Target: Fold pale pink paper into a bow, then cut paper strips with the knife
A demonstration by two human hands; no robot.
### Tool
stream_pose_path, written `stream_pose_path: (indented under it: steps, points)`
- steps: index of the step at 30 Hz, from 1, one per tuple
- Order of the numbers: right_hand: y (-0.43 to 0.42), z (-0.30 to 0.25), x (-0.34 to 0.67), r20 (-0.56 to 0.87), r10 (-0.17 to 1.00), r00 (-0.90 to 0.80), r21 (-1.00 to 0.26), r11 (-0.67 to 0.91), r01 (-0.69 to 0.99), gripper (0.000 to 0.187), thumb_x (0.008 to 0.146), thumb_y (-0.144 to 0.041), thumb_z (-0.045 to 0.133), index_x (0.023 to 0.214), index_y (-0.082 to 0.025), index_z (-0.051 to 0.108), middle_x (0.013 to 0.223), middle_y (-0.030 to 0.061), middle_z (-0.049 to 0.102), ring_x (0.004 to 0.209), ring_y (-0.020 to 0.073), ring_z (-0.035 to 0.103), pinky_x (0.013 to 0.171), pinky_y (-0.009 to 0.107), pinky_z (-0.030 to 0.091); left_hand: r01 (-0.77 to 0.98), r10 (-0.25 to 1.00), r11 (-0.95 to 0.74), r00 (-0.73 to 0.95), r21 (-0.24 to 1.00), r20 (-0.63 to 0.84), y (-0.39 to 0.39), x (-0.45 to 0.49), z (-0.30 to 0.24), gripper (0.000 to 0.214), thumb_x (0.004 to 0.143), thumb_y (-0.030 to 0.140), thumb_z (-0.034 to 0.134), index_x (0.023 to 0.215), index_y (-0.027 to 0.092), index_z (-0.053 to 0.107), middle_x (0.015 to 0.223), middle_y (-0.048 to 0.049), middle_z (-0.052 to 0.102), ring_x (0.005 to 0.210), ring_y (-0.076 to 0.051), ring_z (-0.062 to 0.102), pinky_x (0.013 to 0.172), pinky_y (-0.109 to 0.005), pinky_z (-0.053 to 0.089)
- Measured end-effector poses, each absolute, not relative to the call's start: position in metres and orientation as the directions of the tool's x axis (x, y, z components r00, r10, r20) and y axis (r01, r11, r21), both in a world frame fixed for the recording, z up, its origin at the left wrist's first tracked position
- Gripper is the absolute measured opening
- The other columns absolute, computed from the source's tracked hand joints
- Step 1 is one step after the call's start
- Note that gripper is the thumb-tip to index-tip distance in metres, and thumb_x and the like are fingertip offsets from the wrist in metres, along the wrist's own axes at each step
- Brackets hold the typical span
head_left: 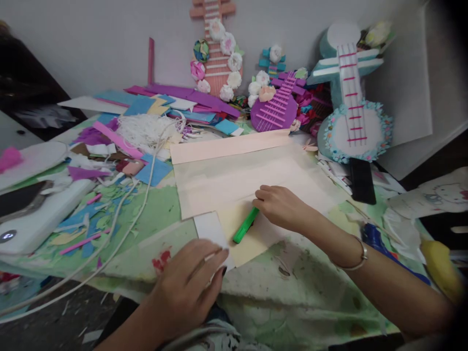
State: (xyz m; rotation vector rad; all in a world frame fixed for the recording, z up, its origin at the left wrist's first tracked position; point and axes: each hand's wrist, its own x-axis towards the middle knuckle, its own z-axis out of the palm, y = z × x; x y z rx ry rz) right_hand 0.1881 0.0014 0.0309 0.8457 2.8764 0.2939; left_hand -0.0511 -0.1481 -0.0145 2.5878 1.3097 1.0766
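Observation:
My right hand (281, 207) is closed around a green cutter (245, 225), whose tip rests on a pale yellow sheet (252, 241) lying over a larger cream sheet (241, 180). My left hand (192, 282) lies near the table's front edge, fingers pressed down on a small white card (210, 228) at the yellow sheet's left edge. A thin bracelet (356, 256) circles my right wrist.
Coloured paper scraps (146, 105) and white string (146, 129) pile up at the back left. Paper guitar models (278, 105) lean against the wall, a teal one (351, 107) at right. A black phone (361, 180), a white device (36, 214) and a cord (109, 243) lie around.

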Motion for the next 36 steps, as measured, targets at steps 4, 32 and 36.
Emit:
stream_pose_path:
  steps: [4,32,36]
  points:
    - [-0.005,0.038,0.213,0.141,0.632,-0.762,0.129,0.751,0.647,0.020,0.084,-0.008,0.046,0.081,-0.016,0.064,0.069,0.0069,0.061,0.071,0.0184,0.052,0.055,0.030,0.030,0.667,0.729,-0.662,0.466,0.343,0.501,-0.108,-0.027,-0.015,0.040,0.087,0.006,0.044,0.127,0.013,0.049,0.121,-0.0126,0.058,0.120,-0.022,0.049,0.103,-0.039,0.044]
    - [-0.028,-0.028,0.211,0.040,0.997,0.069,-0.980,0.053,-0.193,0.016,0.064,-0.024,0.066,0.063,-0.019,0.050,0.050,-0.0059,0.047,0.043,0.0076,0.042,0.044,0.022,0.036,0.708,0.741,-0.664,0.581,0.239,0.337,-0.104,-0.025,-0.046,0.055,0.087,0.040,0.053,0.133,0.011,0.044,0.140,-0.0161,0.046,0.137,-0.031,0.031,0.110,-0.050,0.035]
    - [-0.028,-0.025,0.209,0.135,0.988,0.073,-0.984,0.142,-0.111,0.013,0.071,-0.025,0.067,0.074,-0.019,0.056,0.053,-0.0055,0.052,0.043,0.0081,0.047,0.044,0.022,0.038,0.716,0.751,-0.653,0.573,0.247,0.327,-0.102,-0.025,-0.045,0.056,0.087,0.041,0.053,0.133,0.010,0.045,0.141,-0.0165,0.045,0.137,-0.031,0.031,0.110,-0.049,0.035]
